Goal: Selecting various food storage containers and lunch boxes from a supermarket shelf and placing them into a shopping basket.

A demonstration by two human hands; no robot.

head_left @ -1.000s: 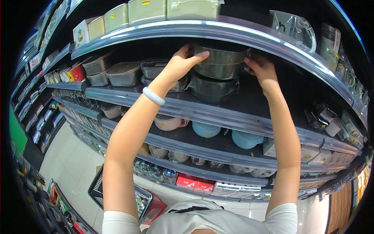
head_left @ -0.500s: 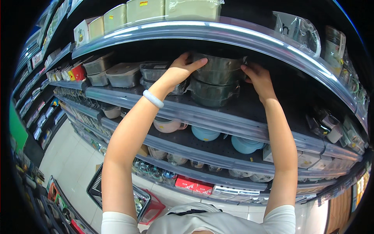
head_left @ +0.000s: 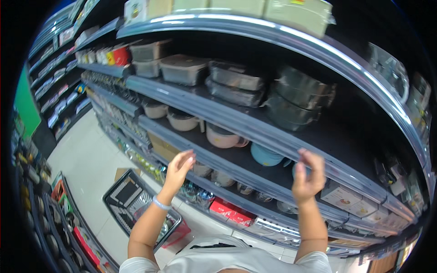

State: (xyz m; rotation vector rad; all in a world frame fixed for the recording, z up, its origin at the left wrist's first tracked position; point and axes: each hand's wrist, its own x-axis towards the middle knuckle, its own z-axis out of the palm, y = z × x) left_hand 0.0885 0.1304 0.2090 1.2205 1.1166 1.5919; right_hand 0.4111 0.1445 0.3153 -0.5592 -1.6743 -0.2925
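Two dark, plastic-wrapped round pots [head_left: 296, 109] stand stacked on the upper middle shelf, with no hand on them. Below and left of them, my left hand [head_left: 179, 169] hangs in the air in front of the lower shelves, fingers loosely bent and holding nothing. A pale bangle [head_left: 162, 203] circles that wrist. My right hand [head_left: 308, 178] is raised near the shelf's front rail [head_left: 273, 126], its thumb and bent fingers apart around nothing. Part of a blue pot behind it is covered. A pink pot [head_left: 221, 136] and a blue pot [head_left: 266, 154] sit one shelf down, between the hands.
Clear lidded boxes [head_left: 184, 69] and wrapped metal containers [head_left: 236, 82] line the shelf left of the stack. On the floor stands a black shopping basket [head_left: 120, 195] with things inside. Red boxes [head_left: 231, 211] lie on a low shelf. Another rack [head_left: 52, 227] borders the aisle at left.
Both hands have let go of the stacked pots and come down toward me. The pots stay on the shelf. My view has swung left, so the shelves appear further right and tilted.
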